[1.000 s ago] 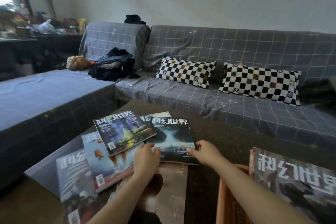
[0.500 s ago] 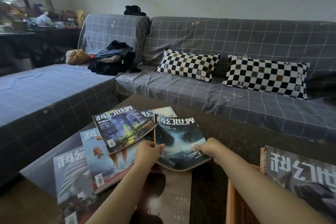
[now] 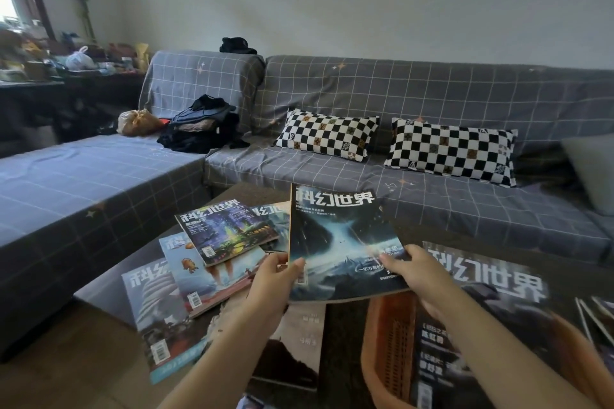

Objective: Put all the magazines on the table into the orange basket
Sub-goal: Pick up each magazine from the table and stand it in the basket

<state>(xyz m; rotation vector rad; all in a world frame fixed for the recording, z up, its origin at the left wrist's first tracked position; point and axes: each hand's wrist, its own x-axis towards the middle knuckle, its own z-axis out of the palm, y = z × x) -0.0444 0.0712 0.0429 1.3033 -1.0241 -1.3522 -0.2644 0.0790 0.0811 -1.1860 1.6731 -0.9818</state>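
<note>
Both hands hold one magazine (image 3: 335, 242) off the surface: left hand (image 3: 270, 285) fingers pinch its near left corner, right hand (image 3: 417, 271) grips the near right. The orange basket (image 3: 387, 349) sits below and right, nearer the right hand.

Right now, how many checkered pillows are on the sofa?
2: one checkered pillow mid-sofa, another pillow to its right. None seem hidden.
</note>
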